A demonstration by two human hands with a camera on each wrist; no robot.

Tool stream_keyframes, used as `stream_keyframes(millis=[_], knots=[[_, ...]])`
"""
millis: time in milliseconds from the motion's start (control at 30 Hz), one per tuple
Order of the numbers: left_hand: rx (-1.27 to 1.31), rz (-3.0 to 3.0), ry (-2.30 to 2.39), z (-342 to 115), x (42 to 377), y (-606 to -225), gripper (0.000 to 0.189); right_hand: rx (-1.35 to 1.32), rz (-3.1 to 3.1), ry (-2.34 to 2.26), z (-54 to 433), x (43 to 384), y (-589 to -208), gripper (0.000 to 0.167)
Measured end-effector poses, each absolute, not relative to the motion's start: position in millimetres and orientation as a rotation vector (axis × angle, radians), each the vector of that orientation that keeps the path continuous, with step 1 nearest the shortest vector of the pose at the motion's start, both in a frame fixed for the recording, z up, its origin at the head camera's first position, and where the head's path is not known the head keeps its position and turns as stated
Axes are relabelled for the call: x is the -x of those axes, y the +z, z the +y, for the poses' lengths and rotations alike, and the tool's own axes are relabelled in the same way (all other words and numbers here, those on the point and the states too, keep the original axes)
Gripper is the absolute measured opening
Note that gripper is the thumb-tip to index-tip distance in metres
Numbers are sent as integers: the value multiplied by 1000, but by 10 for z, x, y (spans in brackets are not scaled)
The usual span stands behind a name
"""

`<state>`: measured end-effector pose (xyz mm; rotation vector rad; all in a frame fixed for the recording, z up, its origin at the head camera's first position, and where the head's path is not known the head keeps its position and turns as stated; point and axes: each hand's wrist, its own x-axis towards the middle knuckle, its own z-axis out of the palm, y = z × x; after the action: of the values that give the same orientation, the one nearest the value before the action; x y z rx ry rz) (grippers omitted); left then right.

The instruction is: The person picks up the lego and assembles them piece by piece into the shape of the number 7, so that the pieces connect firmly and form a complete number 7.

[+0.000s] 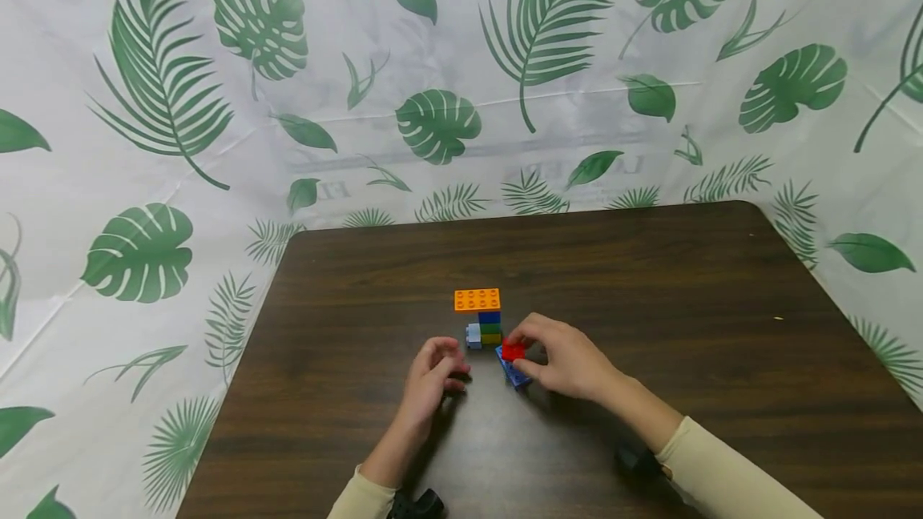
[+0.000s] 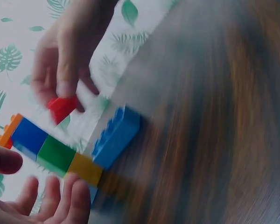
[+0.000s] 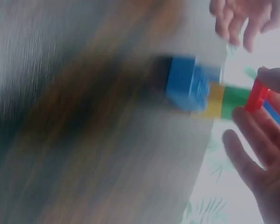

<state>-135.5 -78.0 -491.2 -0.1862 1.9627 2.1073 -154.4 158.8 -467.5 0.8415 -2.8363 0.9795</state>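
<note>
Head view: the right hand (image 1: 565,357) pinches a red brick (image 1: 513,352), seemingly above a blue brick (image 1: 514,375); the left hand (image 1: 433,379) is relaxed.

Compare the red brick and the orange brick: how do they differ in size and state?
The red brick is shorter, while the orange brick is longer. The right hand pinches the red brick, whereas the orange brick sits on top of the stack. Both are toy bricks raised off the table.
</note>
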Motion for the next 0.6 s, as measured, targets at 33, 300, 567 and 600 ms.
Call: stream_keyframes(millis=[33,300,567,600], knots=[[170,1893,2121,-777,1336,-4903,37,-904,-2803,977,1544,1516,-4666,28],[120,1411,2131,-770,1239,-4902,48,-1134,-2569,959,1272,1380,-4730,28],[143,1428,2154,-841,1273,-4948,41,-901,-2637,969,1322,1368,-4839,29],[141,1429,2166,-866,1288,-4949,41,-846,-2657,944,1347,1370,-4851,29]])
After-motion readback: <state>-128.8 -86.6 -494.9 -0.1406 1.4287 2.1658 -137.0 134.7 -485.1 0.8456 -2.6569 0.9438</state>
